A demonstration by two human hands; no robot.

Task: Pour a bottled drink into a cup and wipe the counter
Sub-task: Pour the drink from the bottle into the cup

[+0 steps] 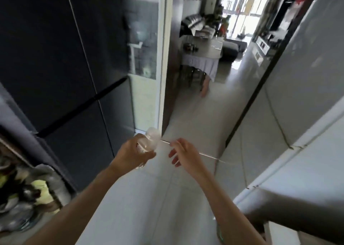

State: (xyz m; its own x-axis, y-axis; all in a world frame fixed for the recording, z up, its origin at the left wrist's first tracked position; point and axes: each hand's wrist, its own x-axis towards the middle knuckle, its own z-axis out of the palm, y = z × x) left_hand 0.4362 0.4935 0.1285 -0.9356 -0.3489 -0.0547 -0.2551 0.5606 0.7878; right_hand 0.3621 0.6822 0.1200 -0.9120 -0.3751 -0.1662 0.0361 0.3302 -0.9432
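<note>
My left hand (133,152) grips a small clear plastic bottle (150,139) with a pale cap, held in the air at waist height with its top tilted up and to the right. My right hand (183,151) hovers just to the right of the bottle, fingers apart and curled, holding nothing. A small gap separates it from the cap. No cup and no cloth are in view. The picture is blurred by motion.
A tall dark fridge (55,68) fills the left side. A doorway (165,58) ahead leads to a room with a covered table (202,53) and a sofa. Pale cabinets (297,114) run along the right. Bags and clutter (28,194) lie at the lower left.
</note>
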